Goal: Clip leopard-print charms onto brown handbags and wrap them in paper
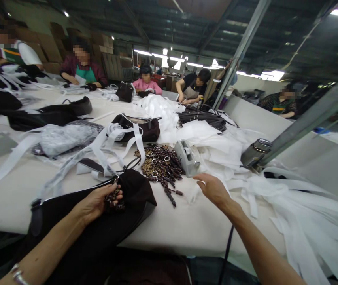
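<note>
My left hand (99,202) is closed around a brown patterned bag charm (114,196), held against the top of a black handbag (133,194). The bag lies at the table's front edge, with a white-wrapped strap (65,172) looping up from it. My right hand (213,190) reaches in from the right, its thumb and forefinger slightly apart, just below the front of a grey tape dispenser (186,158). No tape can be made out between those fingers. Left of the dispenser lies a pile of leopard-print charms (159,162) with metal rings and dark beaded tassels.
Behind are another black bag (139,128), a plastic-wrapped bundle (68,138) and dark straps (201,118). White sheets (216,144) and strips (302,209) cover the right side, near a metal flask (256,152) and slanted post (311,114). Several co-workers sit around the table.
</note>
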`<state>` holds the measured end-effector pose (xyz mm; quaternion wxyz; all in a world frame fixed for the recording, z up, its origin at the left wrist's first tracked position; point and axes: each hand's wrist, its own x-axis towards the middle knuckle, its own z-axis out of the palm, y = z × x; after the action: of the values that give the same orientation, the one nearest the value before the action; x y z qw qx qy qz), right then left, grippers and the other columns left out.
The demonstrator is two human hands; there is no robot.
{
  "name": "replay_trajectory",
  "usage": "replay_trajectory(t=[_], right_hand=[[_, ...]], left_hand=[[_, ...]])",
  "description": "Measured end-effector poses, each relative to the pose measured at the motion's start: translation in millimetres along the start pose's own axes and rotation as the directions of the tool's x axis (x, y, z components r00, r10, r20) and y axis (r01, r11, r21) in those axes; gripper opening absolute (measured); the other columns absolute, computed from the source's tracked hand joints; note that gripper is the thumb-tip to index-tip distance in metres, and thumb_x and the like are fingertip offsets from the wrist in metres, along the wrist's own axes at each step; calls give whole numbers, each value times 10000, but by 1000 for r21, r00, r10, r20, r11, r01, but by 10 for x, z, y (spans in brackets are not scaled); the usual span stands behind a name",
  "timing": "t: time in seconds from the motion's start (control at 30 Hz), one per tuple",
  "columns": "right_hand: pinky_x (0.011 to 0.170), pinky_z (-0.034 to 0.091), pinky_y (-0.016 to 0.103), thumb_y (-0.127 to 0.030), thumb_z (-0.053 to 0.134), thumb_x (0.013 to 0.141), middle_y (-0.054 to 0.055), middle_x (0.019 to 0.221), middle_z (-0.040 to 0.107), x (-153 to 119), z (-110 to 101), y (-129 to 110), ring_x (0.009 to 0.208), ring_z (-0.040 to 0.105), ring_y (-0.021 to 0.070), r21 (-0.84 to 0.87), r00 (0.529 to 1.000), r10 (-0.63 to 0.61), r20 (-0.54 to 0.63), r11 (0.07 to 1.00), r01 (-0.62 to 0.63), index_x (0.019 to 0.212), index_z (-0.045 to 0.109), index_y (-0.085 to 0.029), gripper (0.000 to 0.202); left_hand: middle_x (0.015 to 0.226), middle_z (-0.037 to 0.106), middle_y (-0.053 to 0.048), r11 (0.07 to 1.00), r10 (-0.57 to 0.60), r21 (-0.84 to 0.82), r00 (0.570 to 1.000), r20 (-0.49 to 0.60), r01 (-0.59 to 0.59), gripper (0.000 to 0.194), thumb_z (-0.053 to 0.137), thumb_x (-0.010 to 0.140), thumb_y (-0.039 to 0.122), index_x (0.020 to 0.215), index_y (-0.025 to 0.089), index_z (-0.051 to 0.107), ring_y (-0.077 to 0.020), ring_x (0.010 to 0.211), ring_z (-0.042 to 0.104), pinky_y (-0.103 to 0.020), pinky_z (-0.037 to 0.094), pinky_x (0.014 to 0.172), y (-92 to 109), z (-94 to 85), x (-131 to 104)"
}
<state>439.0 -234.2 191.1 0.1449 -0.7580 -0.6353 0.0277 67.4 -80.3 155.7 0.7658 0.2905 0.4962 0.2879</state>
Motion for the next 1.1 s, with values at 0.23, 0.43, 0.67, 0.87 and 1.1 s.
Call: replay_trajectory(t=[0.23,0.43,0.67,0.87,1.1], right_hand=[[1046,393,401,-15,620,711,112,1202,678,-29,391,304,1202,565,261,-110,938,-246,242,954,279,1090,712,-194,429],[1013,434,410,-130,632,820,112,1068,728,-82,462,475,1130,619,254,-77,950,-281,134,953,293,1019,728,-185,227],[954,507,411,-128,567,853,90,1082,736,-156,318,478,1066,664,246,-79,953,-302,5,950,302,1048,728,-210,266],[942,546,398,-189,525,879,94,1097,732,-205,373,607,1053,679,242,11,955,-287,-68,957,289,1066,727,-208,276],[922,564,429,-220,503,854,95,1097,733,-204,737,977,1024,697,263,6,964,-263,-33,965,264,1020,749,-229,297]], left_hand=[[1046,659,-78,585,565,701,825,8,-407,360,829,644,250,959,211,659,-303,1057,620,-244,537,648,64,61,-233],[1141,651,-68,255,676,675,627,387,-692,248,714,781,246,1027,251,693,-285,1097,583,-323,412,1005,-113,752,-577],[1122,644,-213,-167,238,720,681,692,-674,342,546,899,239,1218,117,565,-349,965,660,-438,513,798,-563,1927,-463],[928,699,-271,-175,122,717,708,696,-674,246,459,846,46,959,55,677,-383,917,688,-465,529,758,-701,2246,-264],[803,715,-252,-149,93,721,716,692,-677,177,534,761,36,777,86,703,-372,808,700,-446,536,671,-657,2038,-456]])
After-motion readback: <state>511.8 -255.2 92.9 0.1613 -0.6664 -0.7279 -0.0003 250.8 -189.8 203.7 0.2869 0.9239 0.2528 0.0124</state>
